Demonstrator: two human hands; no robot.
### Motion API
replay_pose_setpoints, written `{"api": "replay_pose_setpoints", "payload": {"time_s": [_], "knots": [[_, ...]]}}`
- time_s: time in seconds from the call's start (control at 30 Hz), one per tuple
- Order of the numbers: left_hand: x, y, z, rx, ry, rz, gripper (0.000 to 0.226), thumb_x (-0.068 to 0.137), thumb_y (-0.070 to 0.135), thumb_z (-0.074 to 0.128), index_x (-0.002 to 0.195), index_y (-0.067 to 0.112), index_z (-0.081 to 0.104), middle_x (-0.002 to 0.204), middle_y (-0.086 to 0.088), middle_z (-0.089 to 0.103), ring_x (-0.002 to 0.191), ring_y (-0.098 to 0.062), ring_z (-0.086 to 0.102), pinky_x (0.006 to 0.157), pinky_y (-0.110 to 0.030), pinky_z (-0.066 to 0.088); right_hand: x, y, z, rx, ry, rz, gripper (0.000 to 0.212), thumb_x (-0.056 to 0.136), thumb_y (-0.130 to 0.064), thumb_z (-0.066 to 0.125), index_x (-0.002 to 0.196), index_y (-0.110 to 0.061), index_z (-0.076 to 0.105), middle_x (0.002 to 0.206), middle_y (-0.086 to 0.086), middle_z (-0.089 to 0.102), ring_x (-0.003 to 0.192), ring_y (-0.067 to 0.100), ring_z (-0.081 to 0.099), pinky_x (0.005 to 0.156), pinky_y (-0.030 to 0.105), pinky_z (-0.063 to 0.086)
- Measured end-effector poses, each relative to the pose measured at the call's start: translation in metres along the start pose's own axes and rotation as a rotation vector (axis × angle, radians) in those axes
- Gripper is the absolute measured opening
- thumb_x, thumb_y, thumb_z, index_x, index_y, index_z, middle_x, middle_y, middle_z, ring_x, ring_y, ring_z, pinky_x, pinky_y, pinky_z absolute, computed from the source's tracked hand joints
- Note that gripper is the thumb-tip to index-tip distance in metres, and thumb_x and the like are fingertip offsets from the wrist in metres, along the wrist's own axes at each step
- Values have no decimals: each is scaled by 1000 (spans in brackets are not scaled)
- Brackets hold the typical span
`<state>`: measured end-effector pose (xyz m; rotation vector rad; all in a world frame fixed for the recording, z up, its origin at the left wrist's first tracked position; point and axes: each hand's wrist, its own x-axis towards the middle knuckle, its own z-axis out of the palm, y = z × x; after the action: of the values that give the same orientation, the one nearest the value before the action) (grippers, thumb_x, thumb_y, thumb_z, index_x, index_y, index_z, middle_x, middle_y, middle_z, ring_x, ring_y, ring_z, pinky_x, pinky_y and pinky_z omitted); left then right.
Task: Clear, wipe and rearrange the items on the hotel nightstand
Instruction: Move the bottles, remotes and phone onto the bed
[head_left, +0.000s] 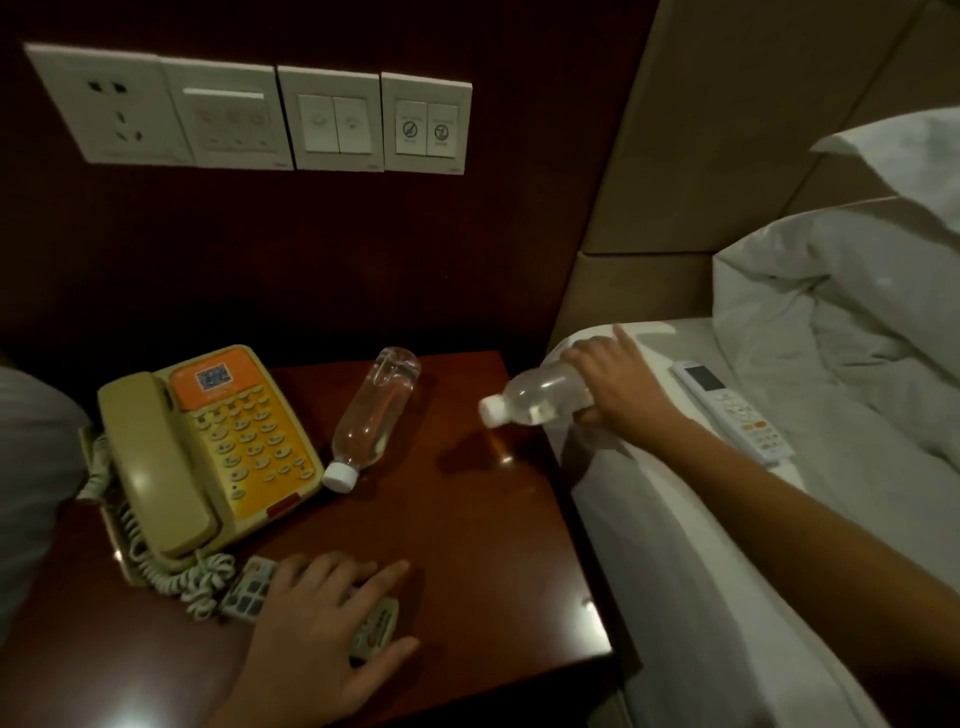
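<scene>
While carrying bottle (540, 397) in curled right hand (618, 384) over nightstand (467, 545) edge toward bed (727, 597): keep level, lay beside white remote (732, 410); left hand (322, 623) spread flat on second remote (254, 590).

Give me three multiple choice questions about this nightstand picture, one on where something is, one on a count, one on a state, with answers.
1. Where is the white remote?
A. on the bed
B. on the telephone
C. on the floor

2. How many water bottles show?
A. one
B. two
C. four

3. How is the bottle on the nightstand?
A. upright
B. lying on its side
C. uncapped

Answers:
1 A, it lies on the bed sheet.
2 B, one on the nightstand, one held in the right hand.
3 B, it lies flat, cap on, beside the telephone.
</scene>
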<state>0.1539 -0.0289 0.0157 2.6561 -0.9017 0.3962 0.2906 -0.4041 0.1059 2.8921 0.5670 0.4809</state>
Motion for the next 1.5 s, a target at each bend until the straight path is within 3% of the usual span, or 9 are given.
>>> {"api": "replay_pose_setpoints", "payload": {"time_s": [0.17, 0.33, 0.5, 0.63, 0.77, 0.93, 1.07, 1.3, 1.5], "knots": [[6, 0, 3, -2, -15, -4, 60, 80, 74, 45, 116, 32, 69, 91, 9, 68, 94, -14, 57, 80, -41, 40, 9, 75, 8, -66, -76, 391, 78, 72, -34, 79, 136, -9, 42, 132, 17, 52, 126, 35, 44, 114, 58, 12], [8, -5, 7, 34, 54, 20, 62, 83, 74, 38, 114, 30, 68, 86, 8, 69, 94, -13, 50, 80, -37, 34, 20, 109, 27, -113, -173, 414, 72, 77, -27, 74, 138, -15, 38, 138, 15, 45, 136, 36, 31, 115, 57, 7], [9, -9, 9, 93, 46, 8, 59, 86, 75, 26, 118, 33, 53, 81, 8, 72, 93, -11, 48, 79, -36, 34, 19, 124, 46, -33, -114, 586, 58, 86, -8, 60, 139, -14, 38, 139, 17, 46, 136, 40, 29, 113, 51, 23], [7, -8, 9, 94, 81, -1, 57, 86, 74, 28, 117, 34, 54, 85, 9, 73, 96, -11, 50, 83, -37, 35, 19, 125, 48, 55, -194, 773, 50, 96, -7, 41, 145, -14, 31, 150, 20, 29, 140, 40, 20, 113, 48, 21], [7, -10, 10, 111, 67, 0, 57, 87, 75, 26, 116, 34, 54, 84, 11, 71, 96, -9, 49, 85, -38, 34, 31, 131, 48, 77, -255, 840, 68, 89, -18, 58, 148, -17, 22, 154, 17, 19, 142, 37, 16, 115, 51, 21], [4, -9, 12, 62, 91, -11, 57, 85, 73, 32, 117, 34, 58, 86, 10, 71, 97, -9, 50, 87, -38, 35, 32, 115, 51, 106, -236, 812, 55, 95, -11, 40, 146, -17, 24, 148, 22, 31, 127, 42, 41, 102, 52, 40], [2, -5, 6, -1, 77, -43, 58, 82, 72, 41, 113, 31, 70, 92, 11, 69, 99, -10, 53, 88, -41, 37, 53, 73, 38, -4, -132, 629, 53, 88, -13, 51, 138, -11, 35, 132, 23, 50, 115, 38, 51, 94, 51, 45], [1, -1, 1, -42, 53, -80, 57, 83, 69, 44, 117, 30, 68, 96, 10, 68, 97, -14, 61, 89, -44, 39, 110, -145, 17, 38, -124, -453, 74, 87, -13, 60, 148, -25, 21, 155, 11, 25, 143, 31, 21, 114, 48, 24], [2, 0, -3, -50, 35, -83, 56, 85, 68, 43, 116, 28, 68, 96, 8, 68, 94, -17, 63, 88, -46, 41, 133, -184, 27, -82, -193, -617, 58, 82, -13, 64, 135, -19, 41, 137, 9, 48, 133, 30, 37, 109, 54, 26]]}}
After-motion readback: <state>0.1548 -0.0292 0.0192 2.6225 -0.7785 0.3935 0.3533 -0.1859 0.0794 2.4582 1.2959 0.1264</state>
